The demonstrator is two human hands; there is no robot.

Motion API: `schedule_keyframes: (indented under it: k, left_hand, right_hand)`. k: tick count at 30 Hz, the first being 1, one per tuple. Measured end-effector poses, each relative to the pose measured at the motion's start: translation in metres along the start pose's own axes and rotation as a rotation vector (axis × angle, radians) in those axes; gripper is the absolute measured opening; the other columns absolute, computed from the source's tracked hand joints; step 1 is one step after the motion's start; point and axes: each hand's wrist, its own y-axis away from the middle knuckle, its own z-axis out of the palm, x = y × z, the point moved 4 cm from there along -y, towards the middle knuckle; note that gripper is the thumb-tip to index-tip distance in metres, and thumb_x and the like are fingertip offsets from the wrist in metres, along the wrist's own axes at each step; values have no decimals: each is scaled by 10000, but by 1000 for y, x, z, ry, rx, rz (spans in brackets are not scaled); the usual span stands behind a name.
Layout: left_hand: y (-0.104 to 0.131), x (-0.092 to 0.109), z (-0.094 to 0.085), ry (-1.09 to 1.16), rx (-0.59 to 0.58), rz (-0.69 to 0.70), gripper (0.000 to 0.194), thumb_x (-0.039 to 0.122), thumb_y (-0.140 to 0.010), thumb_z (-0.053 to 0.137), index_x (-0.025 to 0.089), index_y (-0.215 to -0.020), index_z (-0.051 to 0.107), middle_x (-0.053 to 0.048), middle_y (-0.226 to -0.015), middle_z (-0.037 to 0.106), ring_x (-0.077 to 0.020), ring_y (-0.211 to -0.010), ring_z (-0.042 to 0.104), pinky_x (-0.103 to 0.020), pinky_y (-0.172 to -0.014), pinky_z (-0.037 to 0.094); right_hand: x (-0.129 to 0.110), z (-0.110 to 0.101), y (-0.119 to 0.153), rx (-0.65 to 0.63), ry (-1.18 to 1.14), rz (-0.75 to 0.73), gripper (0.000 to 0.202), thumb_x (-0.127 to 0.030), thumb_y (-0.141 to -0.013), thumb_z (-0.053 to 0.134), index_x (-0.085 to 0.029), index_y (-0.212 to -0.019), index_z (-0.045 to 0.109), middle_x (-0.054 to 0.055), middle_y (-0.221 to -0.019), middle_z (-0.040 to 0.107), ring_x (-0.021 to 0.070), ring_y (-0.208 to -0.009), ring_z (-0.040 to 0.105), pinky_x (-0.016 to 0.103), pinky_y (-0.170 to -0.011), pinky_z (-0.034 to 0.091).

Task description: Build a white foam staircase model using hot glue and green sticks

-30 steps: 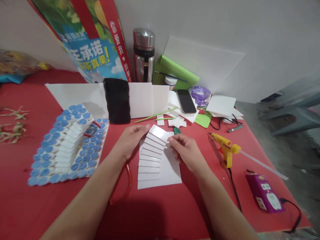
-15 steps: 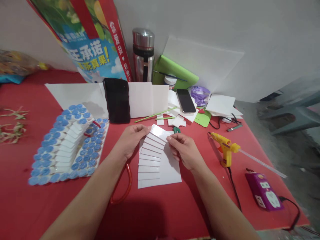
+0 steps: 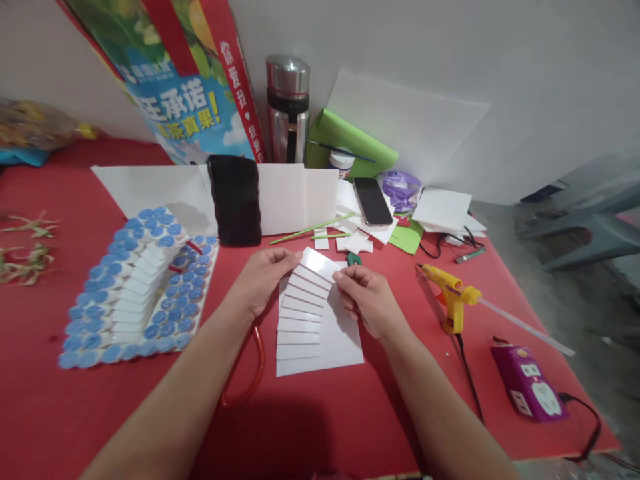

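A curved flight of overlapping white foam-board strips (image 3: 303, 319) lies on a white sheet (image 3: 343, 343) in front of me. My left hand (image 3: 270, 277) pinches the left end of the topmost white strip (image 3: 320, 263) between thumb and fingers. At that strip's right end, the thumb and fingertips of my right hand (image 3: 369, 297) are closed on its corner. A red looped handle (image 3: 259, 363) pokes out beside my left wrist; the rest of it is hidden. Just beyond my right fingers lies a green piece (image 3: 353, 259), partly covered.
Left stands a model with blue discs and white steps (image 3: 135, 293). A black phone-like slab (image 3: 235, 201) leans on white boards behind. To the right lie a yellow glue gun (image 3: 453, 297) with cord and a purple power socket (image 3: 529, 383). A steel flask (image 3: 289, 110) stands at the back.
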Motion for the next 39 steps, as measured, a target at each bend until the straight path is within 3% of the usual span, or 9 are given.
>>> schedule_keyframes:
  k: [6, 12, 19, 39]
  left_hand:
    - [1, 4, 2, 46, 4, 7, 404, 535, -692, 905, 164, -701, 744, -44, -711, 736, -153, -661, 636, -289, -673, 498]
    - [1, 2, 2, 69, -29, -31, 393, 479, -654, 939, 150, -738, 742, -34, -714, 736, -144, -653, 642, -285, -674, 509]
    - [1, 1, 2, 84, 18, -58, 443, 433, -525, 1001, 152, -679, 695, 3, -647, 693, -116, -611, 614, -258, -640, 492]
    - [0, 0, 2, 90, 28, -57, 401, 389, -545, 995, 150, -687, 706, -15, -673, 696, -128, -632, 622, -275, -654, 504]
  right_hand:
    - [-1, 0, 3, -21, 4, 16, 421, -509, -744, 892, -187, -785, 623, -62, -616, 520, 70, -464, 414, 186, -339, 314]
    - [1, -1, 2, -16, -7, 8, 425, -501, -728, 911, -183, -766, 631, -59, -601, 516, 69, -461, 411, 181, -334, 309]
    - [0, 1, 1, -22, -5, -8, 437, -521, -730, 907, -192, -754, 621, -75, -528, 476, 70, -442, 394, 180, -338, 313]
    - [2, -1, 0, -20, 13, -31, 395, -492, -751, 889, -188, -770, 638, -73, -513, 482, 70, -441, 404, 174, -345, 303]
